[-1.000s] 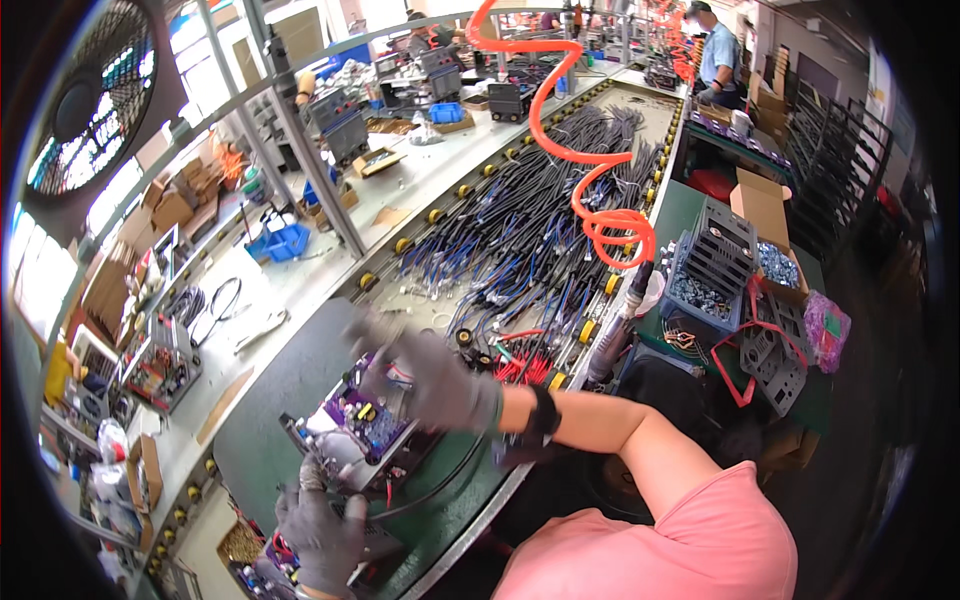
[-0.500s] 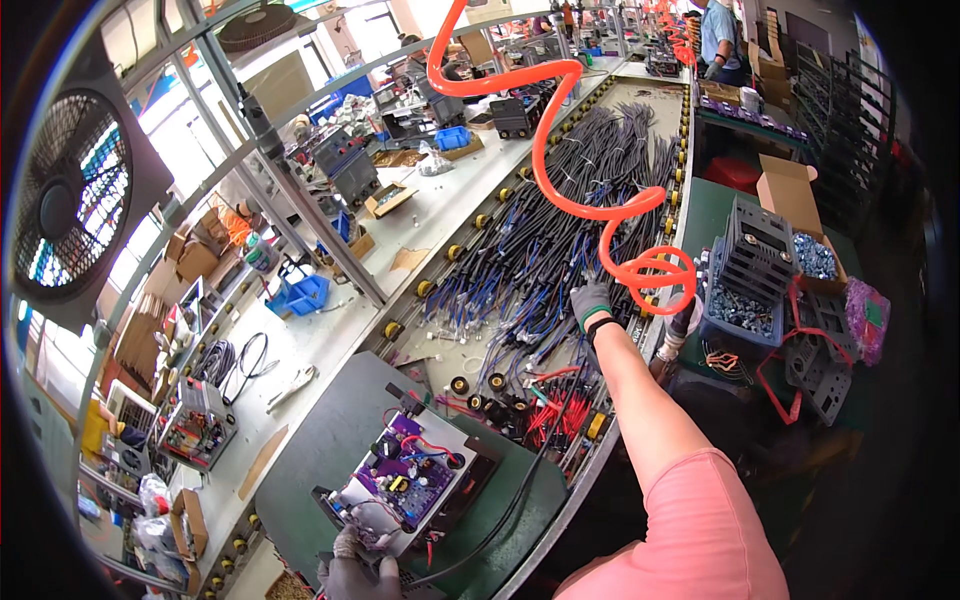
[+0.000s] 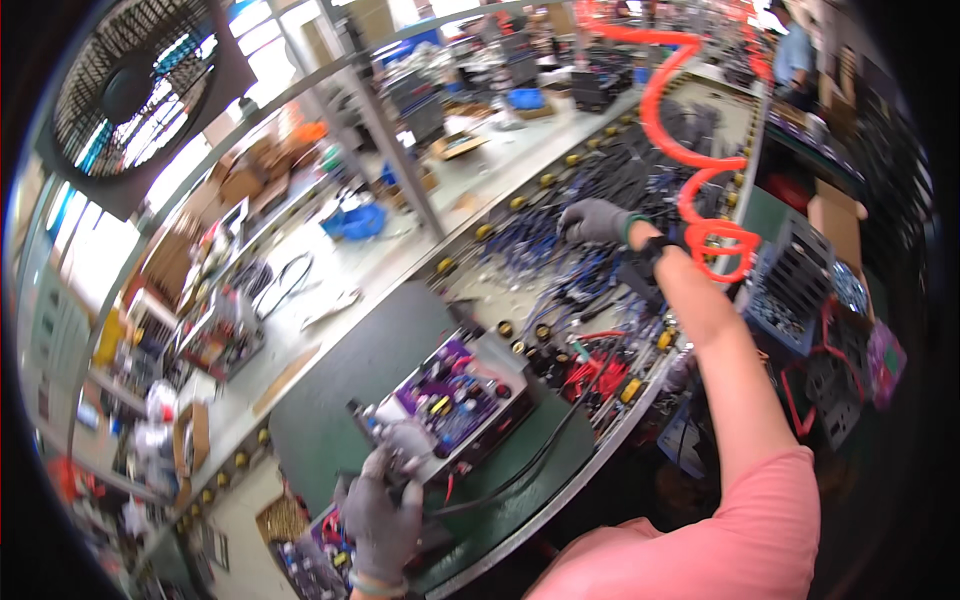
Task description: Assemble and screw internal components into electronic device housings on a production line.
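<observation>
Count of items: two gloved hands, one left hand (image 3: 385,525) and one right hand (image 3: 597,221). One uncovered chassis (image 3: 465,402) on one green board (image 3: 345,358). One caged fan (image 3: 128,95); one coiled orange hose (image 3: 665,115); one black wristband (image 3: 656,247); one co-worker (image 3: 795,55). Blue trays on the far bench: at least two, one nearer (image 3: 353,222), one farther (image 3: 525,98). Black cables (image 3: 630,180): many, blurred, individual number not determinable.
</observation>
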`<state>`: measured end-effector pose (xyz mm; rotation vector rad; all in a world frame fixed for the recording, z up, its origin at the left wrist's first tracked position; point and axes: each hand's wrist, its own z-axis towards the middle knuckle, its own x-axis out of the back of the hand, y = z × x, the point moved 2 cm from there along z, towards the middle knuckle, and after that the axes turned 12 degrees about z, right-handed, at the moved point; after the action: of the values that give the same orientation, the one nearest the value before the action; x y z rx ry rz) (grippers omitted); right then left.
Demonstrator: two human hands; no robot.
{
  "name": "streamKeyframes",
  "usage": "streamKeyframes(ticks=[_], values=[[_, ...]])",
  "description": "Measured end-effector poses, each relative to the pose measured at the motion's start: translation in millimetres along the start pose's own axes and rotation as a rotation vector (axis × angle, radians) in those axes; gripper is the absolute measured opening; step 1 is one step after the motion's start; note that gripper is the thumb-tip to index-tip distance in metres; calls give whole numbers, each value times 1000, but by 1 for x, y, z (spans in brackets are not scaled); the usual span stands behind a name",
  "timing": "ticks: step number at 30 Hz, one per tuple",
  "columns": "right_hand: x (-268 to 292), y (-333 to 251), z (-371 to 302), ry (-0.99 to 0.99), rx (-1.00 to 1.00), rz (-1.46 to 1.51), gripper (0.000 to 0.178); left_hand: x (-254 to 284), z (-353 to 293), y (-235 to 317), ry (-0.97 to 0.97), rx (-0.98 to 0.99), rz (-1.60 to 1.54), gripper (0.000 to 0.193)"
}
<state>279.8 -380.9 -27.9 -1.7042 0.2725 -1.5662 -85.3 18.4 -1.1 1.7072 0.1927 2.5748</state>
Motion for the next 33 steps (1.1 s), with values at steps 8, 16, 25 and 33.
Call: streamKeyframes(ticks=[8,16,25,33], values=[[-97,-183,-85,79,809,-251,23,30,10,-9,187,-132,208,56],[-96,-149,-100,168,864,-223,16,53,75,44,361,-317,33,51],[-115,-136,-102,373,941,-348,9,-62,119,107,-299,-310,76,22],[-111,-140,-106,424,1043,-474,15,-61,122,104,-312,-378,79,15]])
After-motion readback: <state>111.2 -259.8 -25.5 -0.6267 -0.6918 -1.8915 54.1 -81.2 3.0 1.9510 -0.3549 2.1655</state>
